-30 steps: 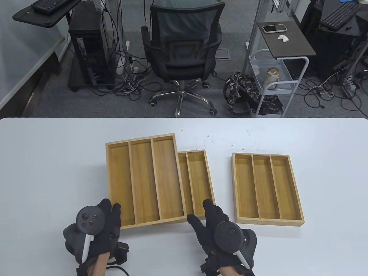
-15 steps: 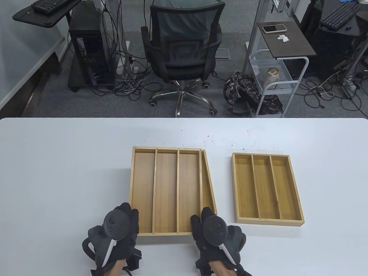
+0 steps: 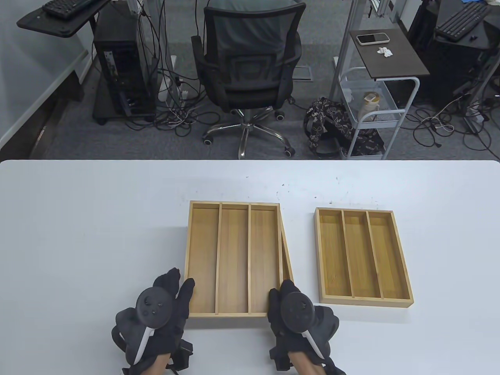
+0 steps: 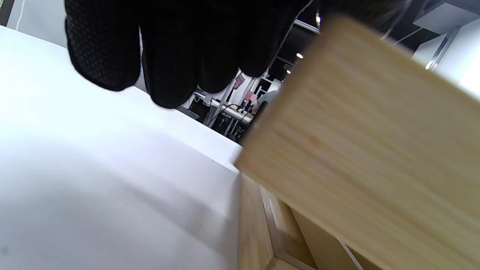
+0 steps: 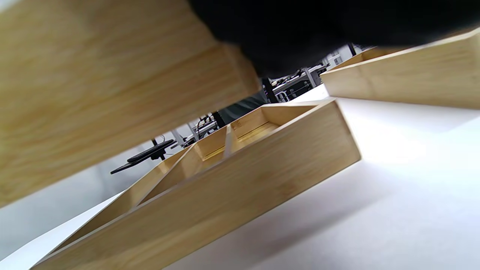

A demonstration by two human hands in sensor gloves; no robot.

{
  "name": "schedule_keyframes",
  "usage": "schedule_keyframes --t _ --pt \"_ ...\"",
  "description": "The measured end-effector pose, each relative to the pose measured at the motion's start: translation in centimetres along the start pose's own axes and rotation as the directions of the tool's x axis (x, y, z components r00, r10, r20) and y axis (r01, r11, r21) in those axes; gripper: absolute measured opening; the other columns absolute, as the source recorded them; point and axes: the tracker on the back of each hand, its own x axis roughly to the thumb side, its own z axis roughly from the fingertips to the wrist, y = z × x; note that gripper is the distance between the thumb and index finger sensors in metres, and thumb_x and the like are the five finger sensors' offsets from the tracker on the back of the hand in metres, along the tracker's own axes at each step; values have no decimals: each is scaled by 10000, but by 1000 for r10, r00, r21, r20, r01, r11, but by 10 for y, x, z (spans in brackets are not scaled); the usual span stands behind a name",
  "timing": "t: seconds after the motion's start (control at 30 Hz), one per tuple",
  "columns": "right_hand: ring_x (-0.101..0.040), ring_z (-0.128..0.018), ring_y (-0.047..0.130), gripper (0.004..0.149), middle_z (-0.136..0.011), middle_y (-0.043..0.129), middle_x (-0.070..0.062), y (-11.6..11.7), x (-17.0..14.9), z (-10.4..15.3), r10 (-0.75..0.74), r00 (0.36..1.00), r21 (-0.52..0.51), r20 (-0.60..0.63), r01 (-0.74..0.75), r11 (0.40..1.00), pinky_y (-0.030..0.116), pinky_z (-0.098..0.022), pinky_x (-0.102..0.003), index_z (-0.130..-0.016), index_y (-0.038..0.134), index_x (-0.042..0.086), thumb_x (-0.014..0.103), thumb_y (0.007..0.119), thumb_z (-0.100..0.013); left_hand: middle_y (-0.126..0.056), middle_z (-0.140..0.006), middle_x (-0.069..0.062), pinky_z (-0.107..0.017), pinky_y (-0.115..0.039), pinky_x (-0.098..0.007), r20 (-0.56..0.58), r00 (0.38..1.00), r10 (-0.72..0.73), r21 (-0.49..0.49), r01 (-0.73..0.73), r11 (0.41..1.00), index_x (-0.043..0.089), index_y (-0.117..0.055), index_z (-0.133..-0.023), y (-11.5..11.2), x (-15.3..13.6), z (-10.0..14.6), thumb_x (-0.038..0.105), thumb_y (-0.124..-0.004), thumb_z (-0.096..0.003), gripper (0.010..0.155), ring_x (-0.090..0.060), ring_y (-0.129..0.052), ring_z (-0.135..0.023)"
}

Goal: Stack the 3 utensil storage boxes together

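Holding the upper box [image 3: 233, 258] at its near corners, the left hand [image 3: 156, 312] and right hand [image 3: 297, 312] grip it just above the lower box [image 3: 288, 261], slightly skewed at frame centre. It seems not yet seated. The third box [image 3: 363, 256] sits apart at right on the tabletop [image 3: 78, 234], still unstacked.
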Motion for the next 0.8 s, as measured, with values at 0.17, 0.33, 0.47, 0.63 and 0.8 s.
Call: schedule_keyframes --t 0.17,0.33,0.47,0.63,0.8 --pt "-134 -109 897 445 -471 933 -212 -15 -19 -9 -23 998 -10 -66 23 1000 883 -33 -314 -821 774 -61 305 798 -570 -496 -1268 22 -827 -569 -572 -21 999 33 -50 -34 998 399 -457 -1171 0 -6 -3 731 -634 -501 768 -252 -645 -1192" --pt "-146 -112 895 444 -477 933 -219 -37 -41 -22 -3 990 -17 -141 0 1000 877 -37 -324 -826 778 -61 301 801 -569 -393 -1289 11 -835 -473 -623 -38 999 15 -100 -19 995 400 -384 -1184 -7 -8 -8 735 -640 -500 803 -279 -522 -1228" --pt "-163 -127 892 442 -502 934 -220 -69 -66 -35 113 976 -65 -186 -127 990 871 -48 -338 -841 778 -41 304 800 -567 -359 -1293 0 -828 -471 -644 -47 999 2 -166 -10 986 394 -362 -1187 -12 -10 -12 728 -640 -506 808 -303 -496 -1231" --pt "-177 -139 896 440 -526 945 -215 -103 -107 -49 111 952 -82 -284 -140 987 870 -61 -351 -853 785 -18 312 800 -563 -346 -1291 -9 -825 -478 -651 -53 999 -5 -209 -6 978 379 -344 -1187 -17 -9 -15 720 -637 -513 810 -318 -498 -1227" --pt "-211 -168 900 438 -560 953 -209 -125 -144 -56 104 928 -82 -357 -143 986 863 -91 -383 -869 794 14 320 798 -555 -347 -1292 -6 -825 -477 -652 -56 998 -15 -233 1 972 378 -347 -1187 -20 -9 -16 715 -637 -516 805 -318 -498 -1226"
